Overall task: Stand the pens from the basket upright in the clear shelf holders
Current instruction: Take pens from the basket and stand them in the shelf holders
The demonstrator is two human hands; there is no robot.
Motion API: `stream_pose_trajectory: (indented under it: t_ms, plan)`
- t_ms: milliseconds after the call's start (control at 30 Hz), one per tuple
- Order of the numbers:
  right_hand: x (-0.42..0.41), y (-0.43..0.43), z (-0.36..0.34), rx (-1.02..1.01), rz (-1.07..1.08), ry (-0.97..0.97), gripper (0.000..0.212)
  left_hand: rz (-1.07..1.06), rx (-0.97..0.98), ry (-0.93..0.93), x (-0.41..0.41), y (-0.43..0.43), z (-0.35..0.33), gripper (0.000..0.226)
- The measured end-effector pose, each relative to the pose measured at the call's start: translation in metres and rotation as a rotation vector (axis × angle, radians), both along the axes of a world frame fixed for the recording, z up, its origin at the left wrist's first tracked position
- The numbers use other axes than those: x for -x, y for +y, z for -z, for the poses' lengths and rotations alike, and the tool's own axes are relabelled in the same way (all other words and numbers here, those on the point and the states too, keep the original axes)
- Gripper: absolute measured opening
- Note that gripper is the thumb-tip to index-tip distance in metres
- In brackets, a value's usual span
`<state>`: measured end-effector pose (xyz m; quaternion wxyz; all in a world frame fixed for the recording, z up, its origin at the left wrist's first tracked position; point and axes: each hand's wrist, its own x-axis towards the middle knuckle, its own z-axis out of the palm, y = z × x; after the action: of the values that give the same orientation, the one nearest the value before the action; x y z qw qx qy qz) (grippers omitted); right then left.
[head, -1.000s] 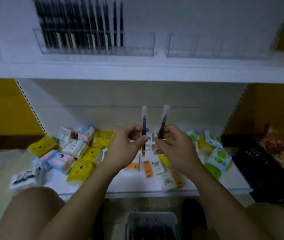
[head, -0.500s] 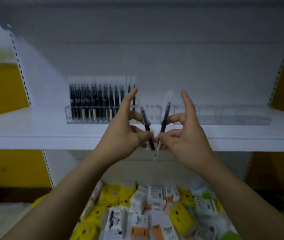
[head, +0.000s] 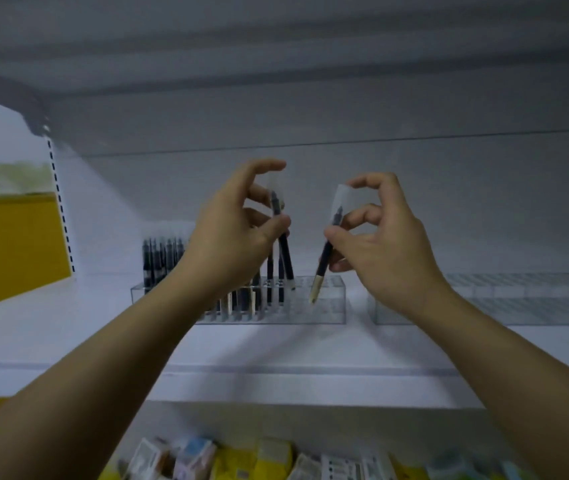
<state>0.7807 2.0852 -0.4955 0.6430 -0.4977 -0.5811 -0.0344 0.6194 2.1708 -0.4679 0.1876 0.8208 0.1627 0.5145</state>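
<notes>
My left hand (head: 238,233) pinches a dark pen (head: 284,251) in a clear sleeve, its lower end over the clear holder (head: 328,306) on the white shelf. My right hand (head: 380,244) grips a second dark pen (head: 324,263), tilted, its pale tip hanging above the holder's empty right end. Several dark pens (head: 161,259) stand upright in the holder's left part, partly hidden behind my left arm. The basket is out of view.
A second clear holder (head: 518,303) sits empty to the right on the same shelf (head: 68,327). Below, small yellow and white packets (head: 269,459) lie on the lower shelf. A yellow wall (head: 9,247) flanks the left side.
Both hands rose from the lower shelf to the upper one, carrying one pen each. The pens now hang over the holder's openings, and the view has tilted upward.
</notes>
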Motion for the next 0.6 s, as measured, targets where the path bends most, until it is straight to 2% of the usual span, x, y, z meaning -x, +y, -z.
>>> stream_pose_trajectory:
  t_ms: [133, 267, 400, 600]
  plan:
    - [-0.007, 0.029, -0.018, -0.032, 0.021, -0.068, 0.051, -0.090, -0.082, 0.004, -0.016, 0.016, -0.005, 0.044]
    - [-0.013, 0.062, -0.026, -0.008, 0.043, -0.145, 0.038, -0.159, -0.131, 0.014, -0.025, 0.037, -0.006, 0.030]
    - [-0.018, 0.086, -0.025, 0.011, 0.024, -0.142, 0.034, -0.177, -0.072, 0.005, -0.024, 0.055, -0.009, 0.026]
    - [-0.024, 0.101, -0.020, -0.010, 0.015, -0.089, 0.034, -0.182, -0.120, 0.055, -0.021, 0.064, -0.016, 0.028]
